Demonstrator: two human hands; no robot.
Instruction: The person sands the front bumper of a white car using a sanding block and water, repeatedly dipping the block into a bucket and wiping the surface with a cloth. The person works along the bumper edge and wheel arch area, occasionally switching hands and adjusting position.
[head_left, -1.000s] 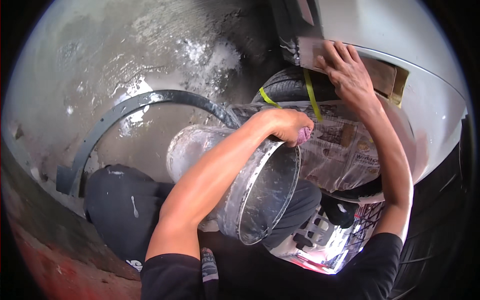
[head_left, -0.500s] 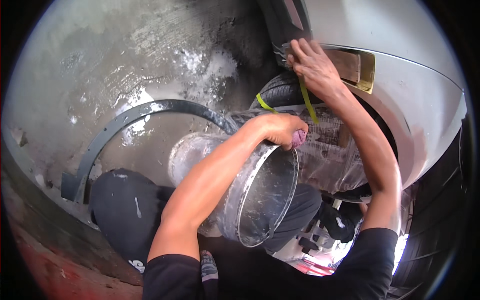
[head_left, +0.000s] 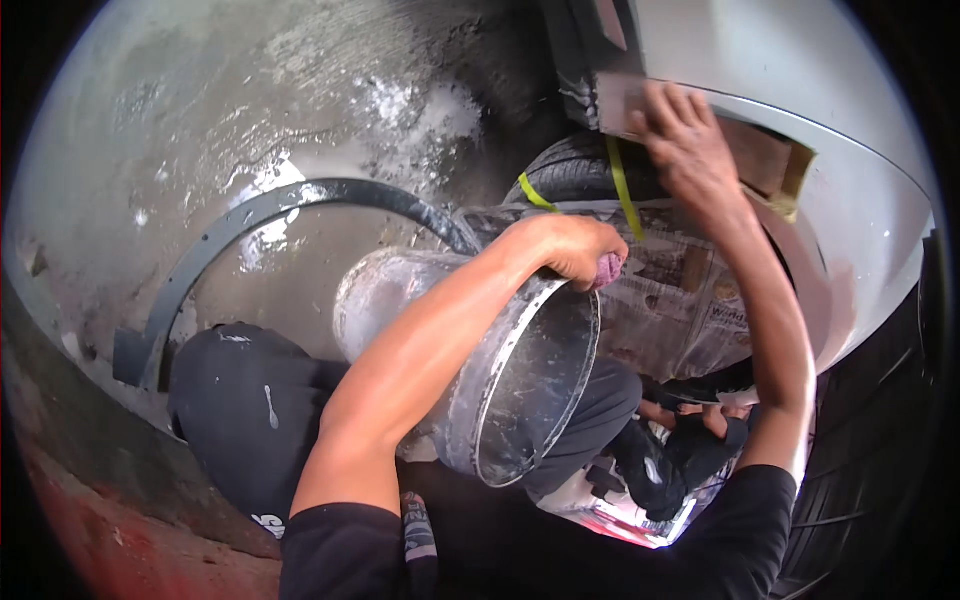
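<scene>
My left hand is closed round a purple cloth or sponge; which of the two I cannot tell. It rests at the rim of a grey, stained bucket, tipped on its side over my leg, mouth toward the right. My right hand lies with fingers stretched over a flat brown rectangular piece with a yellowish end, against the silver car body. Part of that piece is hidden under the hand. Below it, newspaper covers the tyre, with yellow-green tape hanging at its top.
A dark curved wheel-arch trim lies on the wet concrete floor to the left. At lower right another person's arms and dark clothing show. My bent knee is beside the bucket.
My right hand has slid to the right and slightly down along the car body, and the brown piece has moved with it. My left hand stays at the bucket rim with the purple cloth or sponge.
</scene>
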